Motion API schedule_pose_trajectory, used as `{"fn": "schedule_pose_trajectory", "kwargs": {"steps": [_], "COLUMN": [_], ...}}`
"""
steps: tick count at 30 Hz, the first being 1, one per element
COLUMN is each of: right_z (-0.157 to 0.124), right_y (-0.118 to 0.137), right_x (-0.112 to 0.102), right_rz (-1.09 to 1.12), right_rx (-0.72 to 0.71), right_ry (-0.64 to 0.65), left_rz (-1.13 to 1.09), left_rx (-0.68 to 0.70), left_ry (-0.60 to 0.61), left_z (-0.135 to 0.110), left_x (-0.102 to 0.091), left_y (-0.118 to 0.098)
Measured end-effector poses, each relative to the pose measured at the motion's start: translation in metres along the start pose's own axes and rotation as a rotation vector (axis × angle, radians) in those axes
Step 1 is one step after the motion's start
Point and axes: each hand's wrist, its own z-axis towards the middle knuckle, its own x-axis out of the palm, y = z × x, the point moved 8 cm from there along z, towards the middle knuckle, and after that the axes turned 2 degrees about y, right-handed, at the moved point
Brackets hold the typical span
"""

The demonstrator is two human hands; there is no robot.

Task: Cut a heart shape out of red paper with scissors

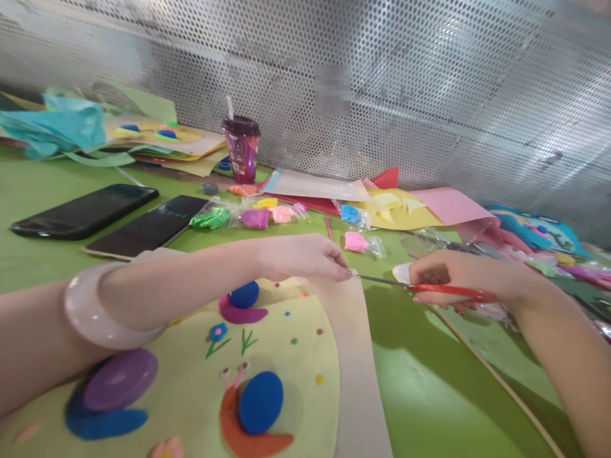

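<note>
My right hand (451,277) is closed on a pair of red-handled scissors (449,292), whose thin metal blades point left. Pinched fingers of my left hand (324,257) meet the blade tips; whatever is between them is too small to make out. A white piece (401,273) sits at the fingertips of my right hand. Beneath my left arm lies a pale sheet (356,381) with a yellow paper shape (305,356) on it. Clay snails decorate it, among them an orange one with a blue disc shell (261,402) and a blue one with a purple shell (121,380).
Two phones (86,210) lie at the left. Small bags of coloured clay (255,218), a purple cup (242,149) with a straw, and paper sheets (396,208) line the back. A perforated metal panel (286,57) rises behind the green table (410,394).
</note>
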Motion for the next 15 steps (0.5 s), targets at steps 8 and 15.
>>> {"fn": "schedule_pose_trajectory", "kwargs": {"steps": [8,15], "right_z": [0.0002,-0.0004], "right_y": [0.0064,0.0066], "right_x": [0.0004,0.0008], "right_rz": [-0.009,-0.029], "right_rx": [0.001,-0.007], "right_ry": [-0.005,0.007], "left_rz": [-0.006,0.012], "left_rx": [0.006,-0.006], "left_ry": [-0.001,-0.012], "left_z": [0.0004,-0.0004], "left_x": [-0.0004,-0.0012], "left_y": [0.0009,0.0015]}}
